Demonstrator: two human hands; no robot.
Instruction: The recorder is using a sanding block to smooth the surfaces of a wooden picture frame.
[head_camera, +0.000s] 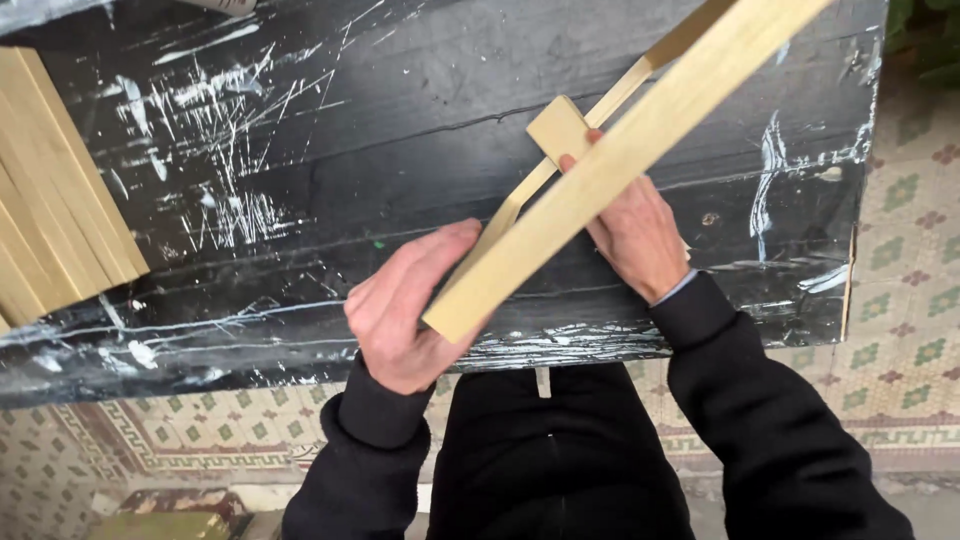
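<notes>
A long pale wooden strip (640, 140) runs diagonally from near my body up to the top right, raised over a scratched black worktop (330, 180). My left hand (405, 310) grips its near end. My right hand (635, 235) reaches under the strip near its middle and presses a small wooden block (556, 127) against it. A second, thinner strip (520, 205) lies beneath the first along the same diagonal, partly hidden.
A stack of similar pale wooden strips (55, 190) rests at the worktop's left edge. The worktop ends at the right (855, 260) and near edge, with patterned floor tiles (905, 300) below. My dark-sleeved arms and torso fill the bottom.
</notes>
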